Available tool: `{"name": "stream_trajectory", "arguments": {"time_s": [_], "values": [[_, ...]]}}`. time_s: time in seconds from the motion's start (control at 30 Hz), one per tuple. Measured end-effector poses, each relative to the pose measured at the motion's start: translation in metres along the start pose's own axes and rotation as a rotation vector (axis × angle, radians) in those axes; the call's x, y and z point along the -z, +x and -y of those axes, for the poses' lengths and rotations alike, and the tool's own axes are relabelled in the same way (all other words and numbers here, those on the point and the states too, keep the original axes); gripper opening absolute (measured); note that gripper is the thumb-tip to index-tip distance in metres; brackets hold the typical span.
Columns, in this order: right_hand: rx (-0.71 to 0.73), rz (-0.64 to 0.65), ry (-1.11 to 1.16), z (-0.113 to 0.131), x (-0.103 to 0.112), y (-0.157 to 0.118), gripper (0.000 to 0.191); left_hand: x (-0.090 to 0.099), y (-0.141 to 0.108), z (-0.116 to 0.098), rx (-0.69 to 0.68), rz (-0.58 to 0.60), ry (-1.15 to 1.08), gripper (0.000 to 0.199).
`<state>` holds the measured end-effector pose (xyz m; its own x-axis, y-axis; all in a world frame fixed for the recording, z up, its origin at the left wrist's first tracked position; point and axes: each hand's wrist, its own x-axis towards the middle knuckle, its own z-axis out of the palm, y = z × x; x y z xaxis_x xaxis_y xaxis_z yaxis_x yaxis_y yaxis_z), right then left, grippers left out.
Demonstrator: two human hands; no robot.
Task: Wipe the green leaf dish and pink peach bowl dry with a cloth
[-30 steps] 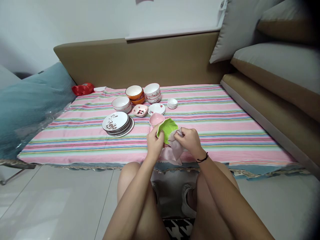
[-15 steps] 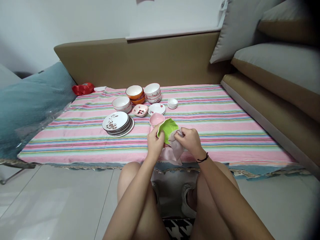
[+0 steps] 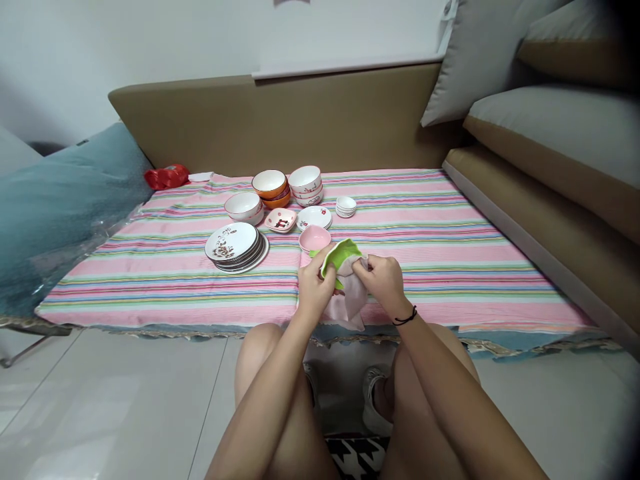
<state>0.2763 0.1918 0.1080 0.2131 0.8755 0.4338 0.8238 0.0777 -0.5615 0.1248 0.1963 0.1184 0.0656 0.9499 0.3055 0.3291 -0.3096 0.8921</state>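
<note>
Over striped fabric, left fingers grip a tilted, bright green dish, right fingers pale cloth

L hand held the green dish tilted; R hand pinched a pale cloth at dish rim, nr. pink bowl on striped sheet.

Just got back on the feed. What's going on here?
A seated person's left hand grips a tilted, bright green, wavy-rimmed dish, while the right hand holds a thin, pale cloth over part of it. Just beyond, a small pink bowl sits on a pink striped fabric cover, with a stack of round white patterned plates to its left.
</note>
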Motion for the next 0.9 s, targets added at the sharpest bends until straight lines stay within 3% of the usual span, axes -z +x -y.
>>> {"name": "stream_trajectory", "arguments": {"time_s": [0.23, 0.57, 0.9], "values": [[0.013, 0.033, 0.05, -0.0006, 0.0001, 0.0003, 0.036, 0.0002, -0.0012, -0.0013, -0.061, -0.019, 0.051, 0.042], [0.047, 0.088, 0.054, -0.0004, -0.0019, -0.0004, 0.031, 0.0016, -0.0005, -0.0008, -0.046, -0.039, 0.069, 0.043], [0.167, 0.194, 0.125, -0.003, -0.0003, 0.0013, 0.019, 0.0056, 0.0001, -0.0008, 0.063, -0.091, -0.084, 0.037]]}}
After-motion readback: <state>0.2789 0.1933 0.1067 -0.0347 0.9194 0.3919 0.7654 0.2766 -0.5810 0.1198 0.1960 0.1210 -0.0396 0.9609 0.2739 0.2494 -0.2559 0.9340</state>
